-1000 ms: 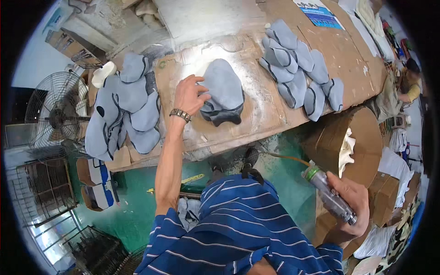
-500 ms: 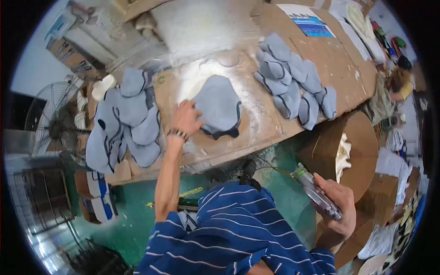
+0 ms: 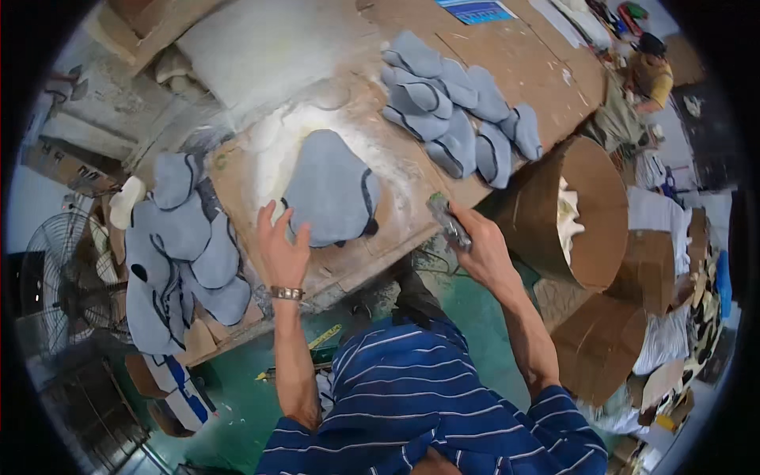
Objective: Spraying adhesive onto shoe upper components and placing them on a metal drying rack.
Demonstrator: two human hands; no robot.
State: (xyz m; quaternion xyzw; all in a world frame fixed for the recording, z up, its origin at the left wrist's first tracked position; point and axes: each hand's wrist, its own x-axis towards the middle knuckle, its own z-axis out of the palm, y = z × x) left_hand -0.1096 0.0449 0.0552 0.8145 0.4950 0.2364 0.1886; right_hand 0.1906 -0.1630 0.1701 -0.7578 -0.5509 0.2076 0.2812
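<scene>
A grey fabric piece with black edging, rounded and narrower at its far end, lies flat on the powdery white patch of the table. At its near left edge is my left hand, open with fingers spread; the fingertips reach the edge, but whether they touch it I cannot tell. My right hand is closed round a metal tool with a green end, which looks like a spray gun, held by the table's front edge. To the left lies a stack of similar grey pieces; another pile spreads to the right.
The table is covered with cardboard. A large cardboard drum with cream-coloured pieces inside stands right of the table. At the left is a wire fan. A person sits at the far right. Cardboard boxes stand near my right arm.
My right hand has brought the tool up from low on the right to the table's front edge. My left hand has spread its fingers by the piece. The whole view has turned and shifted.
</scene>
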